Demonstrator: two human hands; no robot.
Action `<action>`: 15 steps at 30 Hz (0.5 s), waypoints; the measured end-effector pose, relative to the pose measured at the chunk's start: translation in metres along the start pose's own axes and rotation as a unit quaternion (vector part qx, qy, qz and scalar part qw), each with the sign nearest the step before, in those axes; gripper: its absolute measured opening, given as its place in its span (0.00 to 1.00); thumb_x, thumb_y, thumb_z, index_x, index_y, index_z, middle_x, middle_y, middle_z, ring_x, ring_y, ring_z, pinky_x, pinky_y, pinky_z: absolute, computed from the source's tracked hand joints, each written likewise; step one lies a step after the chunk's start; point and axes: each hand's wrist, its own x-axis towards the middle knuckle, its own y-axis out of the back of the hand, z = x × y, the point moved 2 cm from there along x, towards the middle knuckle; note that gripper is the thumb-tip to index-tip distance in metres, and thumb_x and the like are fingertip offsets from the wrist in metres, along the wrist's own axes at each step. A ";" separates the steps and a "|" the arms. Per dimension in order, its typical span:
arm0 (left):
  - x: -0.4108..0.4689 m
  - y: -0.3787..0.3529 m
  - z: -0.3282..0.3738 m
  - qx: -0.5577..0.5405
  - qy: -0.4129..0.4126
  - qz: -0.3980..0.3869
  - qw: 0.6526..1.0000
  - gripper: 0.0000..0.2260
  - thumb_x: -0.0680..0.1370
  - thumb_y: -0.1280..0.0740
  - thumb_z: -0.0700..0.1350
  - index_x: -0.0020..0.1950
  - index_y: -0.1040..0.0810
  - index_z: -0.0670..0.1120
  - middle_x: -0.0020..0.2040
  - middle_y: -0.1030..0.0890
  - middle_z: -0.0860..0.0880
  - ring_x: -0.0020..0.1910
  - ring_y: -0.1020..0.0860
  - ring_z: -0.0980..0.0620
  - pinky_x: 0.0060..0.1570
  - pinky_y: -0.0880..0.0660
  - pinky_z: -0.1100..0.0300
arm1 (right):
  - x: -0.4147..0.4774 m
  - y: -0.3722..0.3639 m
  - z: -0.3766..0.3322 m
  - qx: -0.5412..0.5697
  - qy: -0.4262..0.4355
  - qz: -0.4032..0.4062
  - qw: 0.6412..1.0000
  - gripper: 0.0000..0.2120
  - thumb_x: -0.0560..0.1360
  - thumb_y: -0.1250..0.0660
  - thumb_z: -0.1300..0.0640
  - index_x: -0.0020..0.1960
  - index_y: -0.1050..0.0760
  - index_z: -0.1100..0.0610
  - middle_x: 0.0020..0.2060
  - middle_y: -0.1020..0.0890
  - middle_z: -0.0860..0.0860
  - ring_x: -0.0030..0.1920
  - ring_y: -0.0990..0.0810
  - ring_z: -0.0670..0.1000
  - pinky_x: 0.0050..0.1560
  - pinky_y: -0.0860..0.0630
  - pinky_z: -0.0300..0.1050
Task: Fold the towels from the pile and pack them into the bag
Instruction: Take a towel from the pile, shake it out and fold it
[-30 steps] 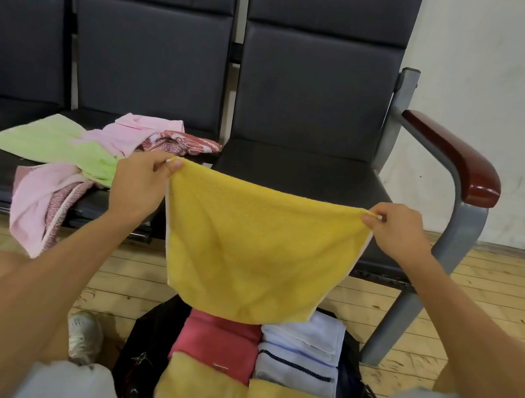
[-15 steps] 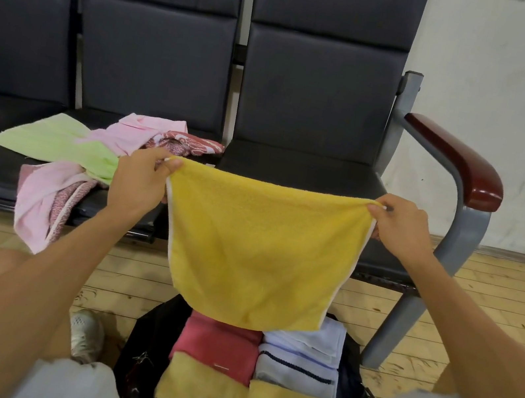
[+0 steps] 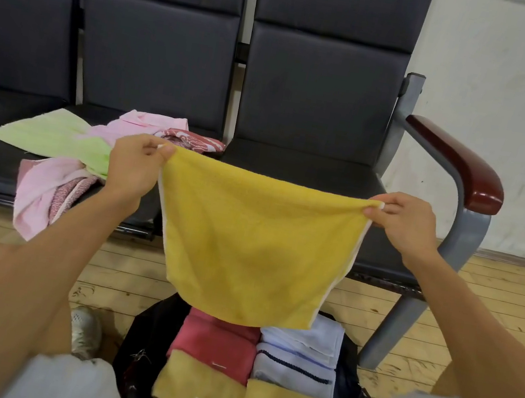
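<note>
**Yellow towel stretched over a half-hidden bag**

The hanging yellow towel [image 3: 256, 250] covers the far part of the black bag [image 3: 147, 329] on the wooden floor [image 3: 496, 307] between my knees, and the bottom edge of the view cuts off its near side. Of the packed load I make out a folded red towel [image 3: 216, 340], a white towel with a dark stripe [image 3: 295, 366] beside it, a pale towel [image 3: 307, 335] behind that, and two folded yellow towels [image 3: 202, 386] nearest me. Any further layers are out of sight.

My left hand [image 3: 133, 165] blocks part of the pile [image 3: 51, 163] on the dark bench seat [image 3: 301, 167]. Green, pink and red-patterned cloth overlap there, with pink spilling over the seat's front edge. I cannot count the pieces.

Both arms reach forward. My left hand pinches the towel's upper left corner between thumb and curled fingers; my right hand [image 3: 404, 222] pinches the upper right corner the same way, knuckles up. The top edge sags slightly between them, and the cloth hangs free in front of the seats, its lower edge just above the packed towels. A white shoe [image 3: 86, 329] shows left of the bag.
</note>
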 end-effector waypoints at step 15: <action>-0.014 -0.009 0.003 0.048 -0.100 0.065 0.992 0.07 0.79 0.35 0.43 0.52 0.19 0.41 0.49 0.21 0.49 0.50 0.24 0.51 0.53 0.29 0.57 | -0.008 -0.016 0.001 -0.141 0.077 0.041 0.986 0.03 0.78 0.33 0.58 0.47 0.25 0.57 0.42 0.27 0.47 0.44 0.28 0.48 0.44 0.31 0.41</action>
